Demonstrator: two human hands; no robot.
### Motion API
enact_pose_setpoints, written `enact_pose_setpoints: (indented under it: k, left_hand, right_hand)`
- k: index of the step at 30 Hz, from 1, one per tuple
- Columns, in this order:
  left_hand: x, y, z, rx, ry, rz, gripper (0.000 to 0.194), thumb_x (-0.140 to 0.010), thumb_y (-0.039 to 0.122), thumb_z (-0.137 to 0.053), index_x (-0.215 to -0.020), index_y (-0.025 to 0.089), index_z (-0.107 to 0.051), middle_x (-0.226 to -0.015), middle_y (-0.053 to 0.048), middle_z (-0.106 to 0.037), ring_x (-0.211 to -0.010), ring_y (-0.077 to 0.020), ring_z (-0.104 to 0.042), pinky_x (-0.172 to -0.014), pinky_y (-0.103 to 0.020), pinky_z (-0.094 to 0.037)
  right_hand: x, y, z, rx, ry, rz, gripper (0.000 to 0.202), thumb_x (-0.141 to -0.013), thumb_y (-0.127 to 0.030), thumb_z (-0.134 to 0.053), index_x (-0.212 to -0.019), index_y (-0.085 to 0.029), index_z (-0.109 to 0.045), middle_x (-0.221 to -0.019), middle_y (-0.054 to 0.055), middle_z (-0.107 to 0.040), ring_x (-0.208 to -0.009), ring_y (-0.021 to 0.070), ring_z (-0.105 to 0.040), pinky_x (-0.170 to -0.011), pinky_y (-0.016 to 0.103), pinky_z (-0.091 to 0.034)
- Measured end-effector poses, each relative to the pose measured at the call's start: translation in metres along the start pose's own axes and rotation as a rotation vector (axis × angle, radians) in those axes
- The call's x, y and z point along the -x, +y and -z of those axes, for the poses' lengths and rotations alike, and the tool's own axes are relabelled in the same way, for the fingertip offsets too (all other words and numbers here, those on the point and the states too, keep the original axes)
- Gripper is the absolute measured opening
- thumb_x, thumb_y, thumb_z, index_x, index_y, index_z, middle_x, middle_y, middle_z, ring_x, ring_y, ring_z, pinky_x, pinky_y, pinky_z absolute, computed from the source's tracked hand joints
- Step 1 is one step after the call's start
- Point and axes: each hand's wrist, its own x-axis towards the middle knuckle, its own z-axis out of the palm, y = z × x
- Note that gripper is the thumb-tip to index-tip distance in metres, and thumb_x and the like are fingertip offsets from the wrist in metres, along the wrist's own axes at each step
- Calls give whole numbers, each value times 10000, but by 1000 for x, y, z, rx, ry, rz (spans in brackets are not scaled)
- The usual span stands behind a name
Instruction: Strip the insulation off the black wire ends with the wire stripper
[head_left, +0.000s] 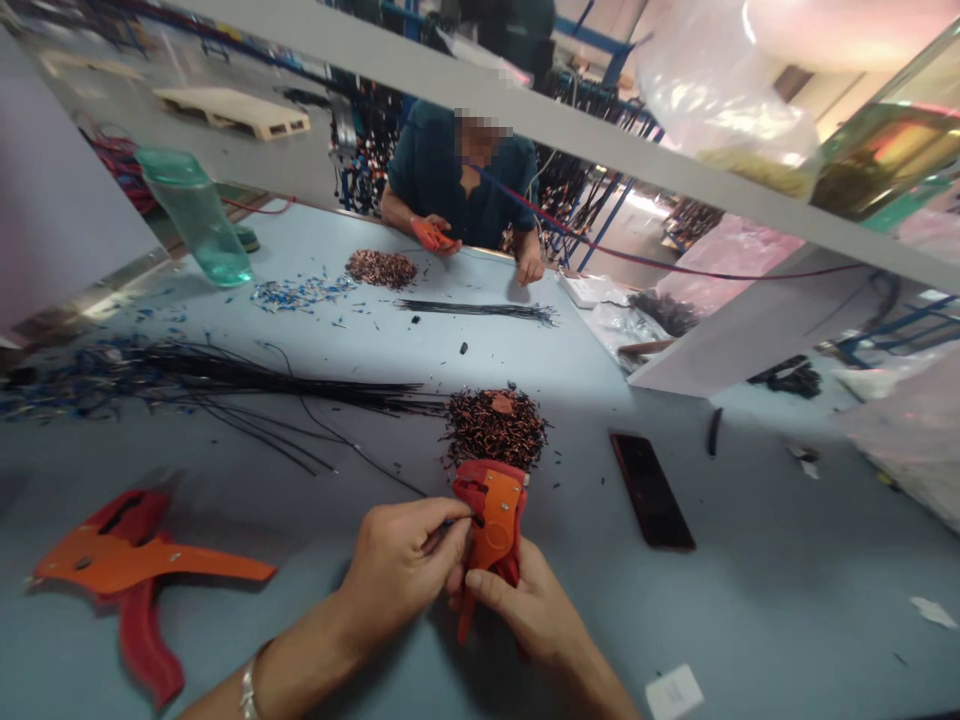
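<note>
My right hand (525,600) is wrapped round a red and orange wire stripper (499,515), its head pointing away from me. Pinched between the thumb and forefinger of my left hand (409,550) is a thin black wire (375,462), whose end meets the side of the stripper. Whether the jaws have closed on the wire, I cannot tell. Just beyond the tool lies a heap of short black and copper offcuts (495,425). A bundle of long black wires (300,382) stretches to the left of that heap.
A second wire stripper (127,570) lies at the left, and a dark phone (652,490) at the right. Across the table a person (465,185) holds an orange tool (435,235) near another offcut pile (381,268). A green bottle (196,220) stands far left. A white beam (525,120) crosses above.
</note>
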Motion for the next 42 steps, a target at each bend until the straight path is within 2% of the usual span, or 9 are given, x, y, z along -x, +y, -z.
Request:
enact_pose_setpoints:
  k: [5,10,14,18,22,30,35,39,42]
  left_hand:
    - [-1,1,2,-56,-11,-83,184,-863,130,-534,-785,186,-692,-505,47,-651,-409,-83,-553,-471,-174,-407]
    - [-2,1,6,-218,-3,-329,200,-897,139,-480,-821,168,-663,-580,6,-679,-462,-124,-594,-479,-237,-396]
    - [-2,-1,6,-403,52,-534,184,-902,127,-437,-858,150,-614,-513,14,-596,-427,-140,-536,-446,-278,-357]
    - [1,-3,5,-511,114,-655,161,-902,126,-427,-952,127,-580,-514,24,-557,-425,-137,-495,-443,-290,-343]
    - [3,-2,6,-564,116,-742,220,-942,143,-377,-1009,68,-573,-532,6,-555,-452,-149,-486,-450,-307,-328]
    - [5,-1,3,-604,110,-758,253,-959,103,-340,-999,52,-584,-540,-7,-576,-463,-150,-493,-471,-313,-328]
    - [6,-1,4,-591,112,-777,250,-961,95,-348,-991,36,-589,-546,-16,-589,-463,-151,-511,-466,-314,-323]
    - [7,-2,4,-586,112,-780,254,-965,106,-350,-996,37,-593,-528,-5,-571,-446,-149,-487,-458,-315,-307]
    - [8,-4,5,-574,121,-793,250,-963,102,-354,-1005,38,-592,-531,1,-567,-450,-145,-481,-459,-314,-306]
  right_hand:
    - [2,-1,1,18,7,-7,414,-736,-510,-723,-862,-131,-611,-739,46,-650,-663,176,-610,-605,282,-511]
    - [6,-3,2,46,13,-18,426,-748,-526,-710,-870,-130,-608,-730,48,-656,-688,181,-617,-636,287,-518]
    - [8,-5,2,56,4,-24,410,-765,-514,-697,-871,-130,-600,-745,56,-655,-693,191,-619,-642,300,-514]
    - [8,-7,2,62,-19,-25,366,-792,-472,-677,-879,-124,-604,-762,64,-654,-697,196,-610,-659,316,-505]
    - [10,-5,2,84,-1,-34,307,-779,-426,-691,-849,-133,-627,-753,45,-652,-701,188,-604,-665,293,-495]
    - [12,-5,1,110,25,-47,209,-778,-346,-663,-847,-151,-632,-755,22,-637,-705,172,-564,-658,259,-463]
    - [11,0,-2,129,117,-67,357,-732,-470,-698,-839,-156,-568,-690,-17,-514,-621,135,-444,-583,242,-401]
    - [11,-1,-8,160,193,-58,481,-673,-625,-694,-735,-180,-523,-638,-38,-418,-593,128,-360,-536,242,-361]
    - [10,-3,-13,159,224,-37,516,-662,-665,-676,-682,-193,-470,-619,-49,-373,-579,120,-321,-515,239,-328]
